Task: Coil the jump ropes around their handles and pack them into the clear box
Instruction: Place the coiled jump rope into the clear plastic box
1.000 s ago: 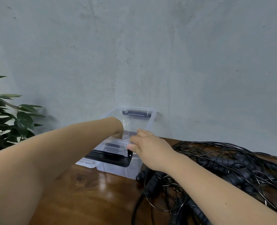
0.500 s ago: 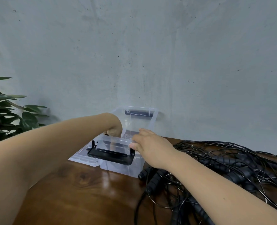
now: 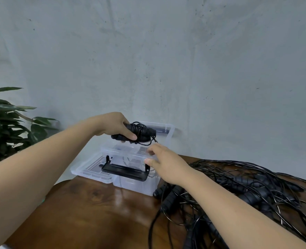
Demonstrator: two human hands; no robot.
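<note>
Coiled rope (image 3: 141, 133) is up above the box (image 3: 136, 186) now, centre frame, gripped in my left hand (image 3: 112, 127), which was down inside a second ago. Right hand (image 3: 164, 162) loose-fingered at the rim. Not packed yet; the pile (image 3: 247, 186) waits lower right.

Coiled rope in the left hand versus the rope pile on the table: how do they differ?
The coiled rope is wound tight around its handles; the rope pile is loose and tangled. The coiled rope is held by the left hand above the clear box; the rope pile lies on the table beside it. Both are black.
</note>
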